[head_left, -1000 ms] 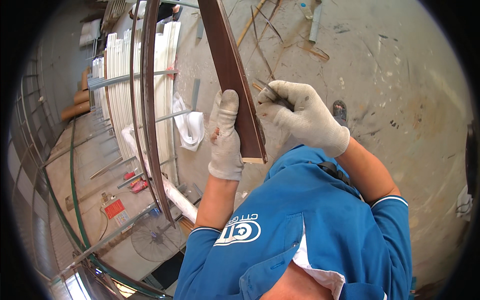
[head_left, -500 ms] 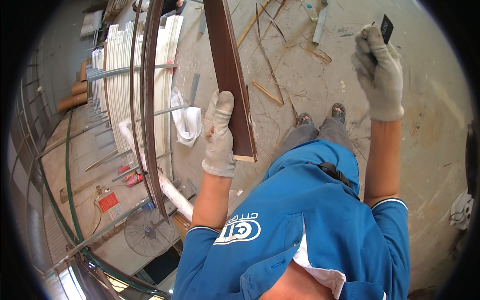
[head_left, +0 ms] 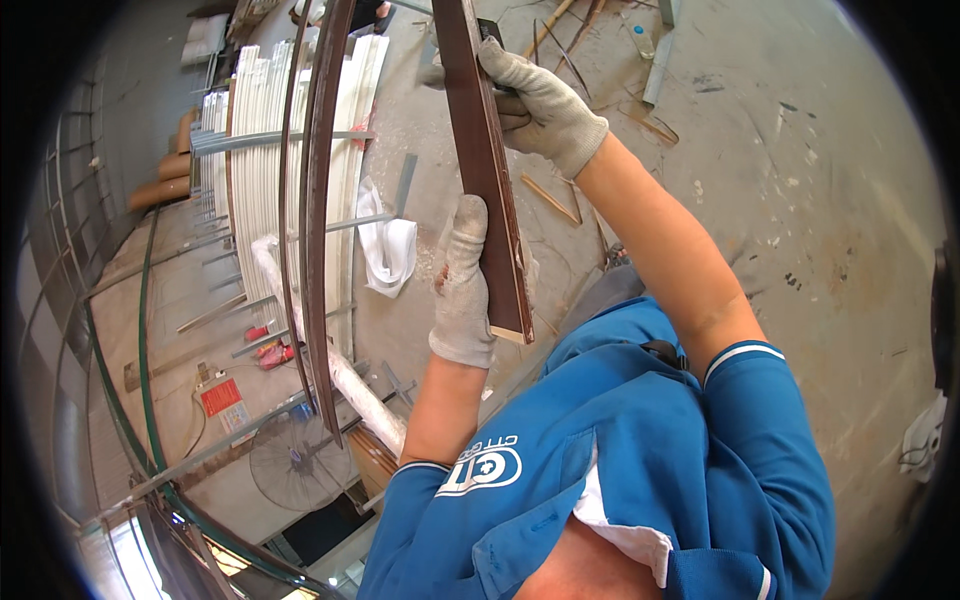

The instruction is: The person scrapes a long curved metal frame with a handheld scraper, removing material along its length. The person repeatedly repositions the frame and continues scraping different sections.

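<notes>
A long dark brown board [head_left: 478, 150] with a pale cut end slants up through the middle of the head view. My left hand [head_left: 465, 280], in a soiled light grey work glove, is closed around the board near its close end, thumb on the upper face. My right hand [head_left: 550, 110], gloved alike, is farther along at the board's right edge, with its thumb against that edge. A black flat piece [head_left: 490, 30] shows at its thumb; most of it is hidden. Some gloved fingertips show past the board's left side.
Two narrow dark brown strips [head_left: 318, 200] stand left of the board. Beyond them lie stacked white profiles [head_left: 260, 150] on metal bars. A white wrapped bundle [head_left: 388, 245] is on the floor, a fan [head_left: 298, 460] at lower left, and loose offcuts [head_left: 550, 198] lie on the floor.
My right hand has swung left from the far right to the board's edge, bringing the black piece along. The board and my left hand have shifted slightly right and closer.
</notes>
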